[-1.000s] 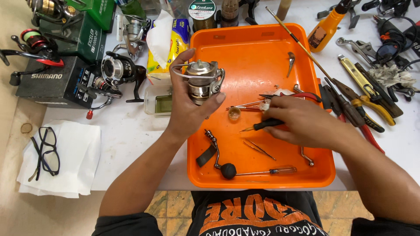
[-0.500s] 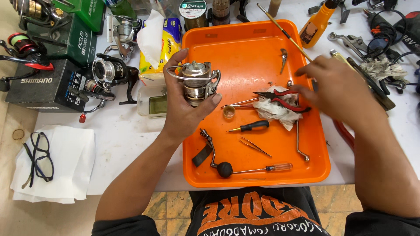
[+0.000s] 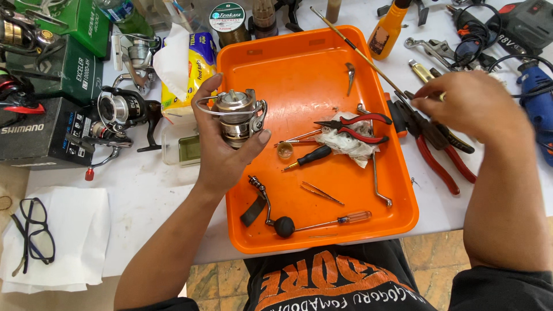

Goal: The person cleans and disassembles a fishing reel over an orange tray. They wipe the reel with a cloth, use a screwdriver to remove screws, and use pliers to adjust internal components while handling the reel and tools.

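My left hand (image 3: 222, 152) grips a silver spinning fishing reel (image 3: 236, 115), held upright over the left edge of the orange tray (image 3: 322, 63). My right hand (image 3: 466, 103) hovers to the right of the tray over a row of tools, fingers pinched at a small tool tip among the red-handled pliers (image 3: 432, 152). In the tray lie red-handled needle-nose pliers (image 3: 354, 124) on a crumpled white cloth (image 3: 345, 141), a black-handled screwdriver (image 3: 308, 157), tweezers (image 3: 321, 193), a reel handle with a black knob (image 3: 271, 210) and a clear-handled screwdriver (image 3: 340, 220).
Other reels (image 3: 121, 112) and green and black boxes (image 3: 52, 75) crowd the table's left. A tissue pack (image 3: 184, 57) stands behind the held reel. Glasses (image 3: 34, 233) lie on white paper at front left. An orange bottle (image 3: 389, 26), wrenches and a blue power tool (image 3: 536, 98) sit at right.
My right hand has left the tray's middle, where it was at the black-handled screwdriver, and moved right and up to the tools beside the tray. The left hand still holds the reel.
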